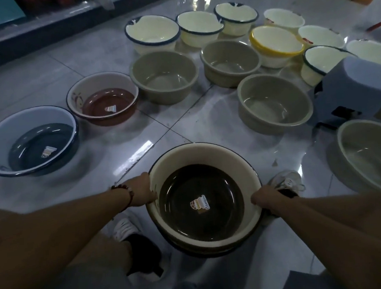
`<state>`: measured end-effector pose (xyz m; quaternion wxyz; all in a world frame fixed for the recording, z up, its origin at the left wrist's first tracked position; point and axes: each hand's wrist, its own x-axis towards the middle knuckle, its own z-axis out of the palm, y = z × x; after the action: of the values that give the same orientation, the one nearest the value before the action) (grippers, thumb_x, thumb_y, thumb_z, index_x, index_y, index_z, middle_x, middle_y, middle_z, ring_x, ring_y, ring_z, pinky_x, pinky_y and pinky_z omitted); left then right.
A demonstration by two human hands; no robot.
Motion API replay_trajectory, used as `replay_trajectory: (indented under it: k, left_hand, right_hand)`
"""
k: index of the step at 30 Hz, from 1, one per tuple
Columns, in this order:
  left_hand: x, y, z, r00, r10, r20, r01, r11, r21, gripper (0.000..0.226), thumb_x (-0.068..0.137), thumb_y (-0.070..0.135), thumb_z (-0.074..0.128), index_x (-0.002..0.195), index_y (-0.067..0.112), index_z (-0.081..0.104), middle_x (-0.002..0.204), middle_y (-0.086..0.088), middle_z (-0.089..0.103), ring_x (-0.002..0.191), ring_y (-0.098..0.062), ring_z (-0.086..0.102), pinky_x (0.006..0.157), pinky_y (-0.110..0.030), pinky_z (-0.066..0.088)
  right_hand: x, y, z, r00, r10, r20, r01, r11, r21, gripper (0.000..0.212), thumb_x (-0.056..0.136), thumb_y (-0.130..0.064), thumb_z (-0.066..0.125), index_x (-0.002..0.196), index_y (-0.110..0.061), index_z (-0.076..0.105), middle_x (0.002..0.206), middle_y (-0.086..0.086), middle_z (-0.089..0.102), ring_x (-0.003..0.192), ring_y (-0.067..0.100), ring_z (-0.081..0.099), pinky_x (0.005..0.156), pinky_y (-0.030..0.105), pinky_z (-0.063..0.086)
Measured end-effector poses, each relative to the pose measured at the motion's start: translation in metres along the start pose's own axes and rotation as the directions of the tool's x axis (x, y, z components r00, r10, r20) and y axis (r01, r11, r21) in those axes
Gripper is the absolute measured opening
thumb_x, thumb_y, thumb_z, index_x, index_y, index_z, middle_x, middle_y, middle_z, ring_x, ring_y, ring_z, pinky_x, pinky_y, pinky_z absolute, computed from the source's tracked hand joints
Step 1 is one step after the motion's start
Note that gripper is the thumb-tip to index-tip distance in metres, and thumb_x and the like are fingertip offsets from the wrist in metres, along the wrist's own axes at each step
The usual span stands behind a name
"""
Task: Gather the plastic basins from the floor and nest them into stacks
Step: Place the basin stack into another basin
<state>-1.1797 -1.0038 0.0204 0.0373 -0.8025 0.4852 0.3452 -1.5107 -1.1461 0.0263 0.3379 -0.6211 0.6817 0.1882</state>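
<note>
Two hands hold a cream basin with a dark bottom above the tiled floor.

The left hand (142,189) grips the left rim of the held basin (205,196), fingers curled over the edge, a bead bracelet (126,191) on the wrist; the right hand (265,197) grips the opposite rim, fingers wrapped round its outside. A second rim shows just beneath the basin, so it appears nested in another. A small sticker (199,204) lies on its dark bottom. On the floor (183,122) stand other basins: a blue basin (30,142) at far left, a brown-bottomed basin (103,98) beside it, grey-green basins (164,77) in the middle, and cream basins (152,33) along the back. A grey stool (359,87) stands at right.
</note>
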Motion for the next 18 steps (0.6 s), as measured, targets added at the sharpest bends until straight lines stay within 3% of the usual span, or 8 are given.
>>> replay_trajectory:
  k: [2,4,9,13,15,18]
  left_hand:
    - [0.006,-0.007,0.001,1.0,0.002,-0.014,-0.001,0.999,0.037,0.055,0.084,0.043,0.067,0.121,0.012,0.041,0.097,-0.004,0.061,0.082,-0.018,0.062,0.065,-0.033,0.051]
    - [0.011,-0.017,0.001,0.999,-0.006,-0.034,0.009,0.995,0.104,0.055,0.085,0.045,0.064,0.12,0.012,0.038,0.091,-0.003,0.062,0.077,-0.018,0.062,0.06,-0.032,0.048]
    - [0.019,-0.04,-0.006,0.997,-0.059,-0.048,0.07,0.963,0.262,0.062,0.086,0.053,0.062,0.127,0.013,0.039,0.104,-0.003,0.064,0.086,-0.02,0.063,0.074,-0.035,0.054]
    - [0.026,-0.049,-0.015,0.99,-0.13,0.048,0.105,0.927,0.361,0.058,0.088,0.053,0.062,0.126,0.012,0.047,0.11,-0.004,0.065,0.093,-0.02,0.064,0.079,-0.034,0.053]
    - [0.028,-0.044,-0.03,0.981,-0.155,0.12,0.087,0.893,0.441,0.046,0.092,0.046,0.058,0.123,0.013,0.056,0.112,-0.003,0.065,0.098,-0.02,0.062,0.08,-0.031,0.05]
    - [0.027,-0.027,-0.061,0.987,-0.124,0.098,0.063,0.877,0.476,0.035,0.095,0.041,0.053,0.113,0.012,0.063,0.1,-0.003,0.06,0.091,-0.021,0.059,0.077,-0.031,0.047]
  right_hand:
    - [0.005,-0.003,0.008,1.0,-0.004,0.03,0.004,1.0,-0.023,0.042,0.096,-0.014,0.049,0.134,0.004,0.051,0.135,0.02,0.055,0.124,0.032,0.054,0.083,0.026,0.042]
    - [0.009,-0.009,0.015,0.999,-0.007,0.048,0.008,1.0,-0.018,0.046,0.097,-0.019,0.053,0.136,0.004,0.048,0.135,0.019,0.056,0.121,0.031,0.056,0.085,0.028,0.045]
    - [0.02,-0.032,0.029,0.988,-0.128,0.09,0.127,0.992,0.019,0.045,0.095,-0.024,0.059,0.131,0.003,0.052,0.12,0.018,0.062,0.107,0.029,0.061,0.075,0.024,0.043]
    - [0.031,-0.056,0.024,0.978,-0.153,0.145,0.156,0.988,-0.014,0.044,0.094,-0.025,0.062,0.131,-0.001,0.053,0.103,0.009,0.054,0.088,0.021,0.054,0.052,0.02,0.037]
    - [0.035,-0.075,0.012,0.981,-0.152,0.119,0.155,0.988,-0.017,0.044,0.091,-0.024,0.063,0.129,-0.002,0.053,0.105,0.01,0.055,0.091,0.023,0.055,0.062,0.024,0.042]
    - [0.031,-0.113,-0.006,0.96,-0.268,-0.081,0.263,0.962,-0.075,0.046,0.086,-0.026,0.063,0.127,-0.006,0.053,0.119,0.014,0.059,0.106,0.031,0.058,0.081,0.032,0.046]
